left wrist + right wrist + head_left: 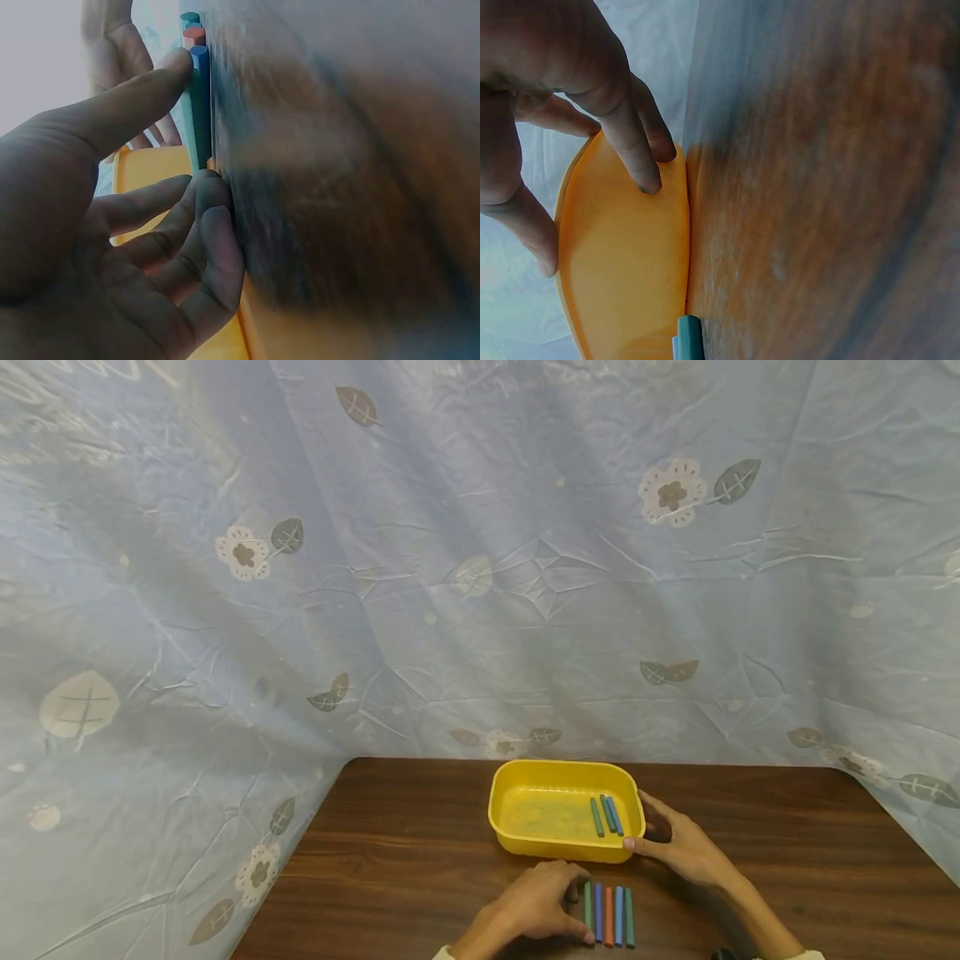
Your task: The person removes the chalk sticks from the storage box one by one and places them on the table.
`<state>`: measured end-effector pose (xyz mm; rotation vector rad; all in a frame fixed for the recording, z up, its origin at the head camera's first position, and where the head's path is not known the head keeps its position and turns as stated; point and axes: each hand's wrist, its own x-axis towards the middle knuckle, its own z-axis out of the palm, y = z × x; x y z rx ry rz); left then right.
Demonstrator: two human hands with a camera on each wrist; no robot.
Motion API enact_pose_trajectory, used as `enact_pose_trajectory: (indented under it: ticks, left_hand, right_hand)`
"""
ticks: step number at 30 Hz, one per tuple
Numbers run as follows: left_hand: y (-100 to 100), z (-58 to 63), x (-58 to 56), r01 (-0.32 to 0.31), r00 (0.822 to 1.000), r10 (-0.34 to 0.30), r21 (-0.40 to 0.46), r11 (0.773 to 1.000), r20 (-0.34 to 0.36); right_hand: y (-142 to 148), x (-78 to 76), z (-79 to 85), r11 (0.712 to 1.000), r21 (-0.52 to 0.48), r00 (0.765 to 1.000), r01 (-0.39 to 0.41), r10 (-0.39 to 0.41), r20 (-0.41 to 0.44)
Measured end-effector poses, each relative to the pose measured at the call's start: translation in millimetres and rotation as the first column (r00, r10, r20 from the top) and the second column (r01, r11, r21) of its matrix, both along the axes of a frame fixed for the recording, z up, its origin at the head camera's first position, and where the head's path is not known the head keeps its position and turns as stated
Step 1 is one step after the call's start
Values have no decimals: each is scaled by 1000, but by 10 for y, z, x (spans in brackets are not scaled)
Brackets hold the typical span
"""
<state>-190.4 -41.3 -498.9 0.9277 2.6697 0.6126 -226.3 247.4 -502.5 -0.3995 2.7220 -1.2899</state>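
Note:
My left hand (pixel 534 902) spans the leftmost green chalk-like stick (pixel 588 912), thumb at its near end and fingertips at its far end. Beside it in a row on the table lie a violet-blue stick (pixel 598 913), a red stick (pixel 609 917), a blue stick (pixel 618 917) and another green stick (pixel 629 918). Behind them stands a yellow plastic tub (pixel 551 848). At its right end my right hand (pixel 686 847) holds it, thumb on the front corner of the rim and fingers against the outer wall (pixel 630 247). Two green sticks (pixel 597 818) and a blue one (pixel 615 816) lie inside.
The dark wooden table (pixel 390 843) has a back edge just behind the tub. A pale flowered sheet (pixel 465 635) hangs behind the table and at its left. A small black object (pixel 723 954) shows at the bottom edge near the right forearm.

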Motion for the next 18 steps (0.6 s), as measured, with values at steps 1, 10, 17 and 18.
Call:
enact_pose_trajectory:
  ticks: [1, 10, 17, 18]
  left_hand:
    - [0, -4, 1, 0, 1000, 0, -6, 1000, -1]
    - [0, -19, 4, 7, 1000, -8, -31, 999, -6]
    - [-8, -12, 19, 15, 1000, -15, -34, 999, -9]
    - [-8, -11, 20, 15, 1000, -16, -33, 999, -10]
  right_hand:
    - [0, 2, 1, 1000, 1, 1000, -1, 1, -1]
    - [4, 1, 2, 1000, -9, 1000, -5, 5, 0]
    - [-2, 0, -1, 1000, -12, 1000, -2, 2, 13]
    - [-3, 0, 1, 1000, -12, 1000, -2, 2, 11]
